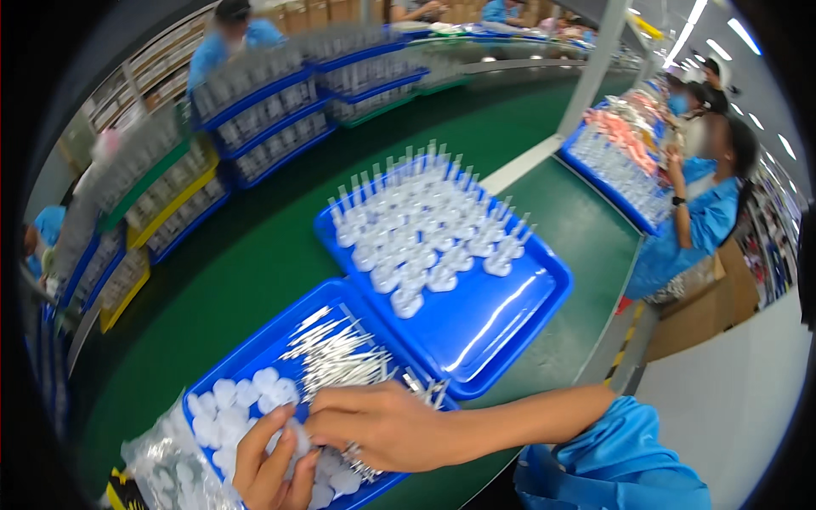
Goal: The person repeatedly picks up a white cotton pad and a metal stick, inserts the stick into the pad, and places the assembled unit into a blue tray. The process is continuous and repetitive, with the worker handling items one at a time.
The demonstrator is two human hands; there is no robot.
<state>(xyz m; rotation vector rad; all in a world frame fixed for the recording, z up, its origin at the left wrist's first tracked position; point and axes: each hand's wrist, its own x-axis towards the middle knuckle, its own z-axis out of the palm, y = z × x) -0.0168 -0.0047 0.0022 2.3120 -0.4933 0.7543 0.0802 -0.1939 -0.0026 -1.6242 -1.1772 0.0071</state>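
My right hand (387, 425) reaches in from the right over the near blue tray (255, 353), its fingers pinched on a thin clear tube by the pile of clear tubes (336, 353). My left hand (268, 467) is at the lower edge, fingers curled around a small white cap (297, 438) beside the heap of white caps (238, 399). Both hands meet over this tray. A second blue tray (493, 323) further away holds several upright assembled white pieces (425, 229) with tubes pointing up.
A clear plastic bag (166, 467) of caps lies at the lower left. The green belt (255, 246) runs diagonally. Stacked blue, green and yellow trays (255, 119) line the far side. People in blue work at the right (705, 212) and far back.
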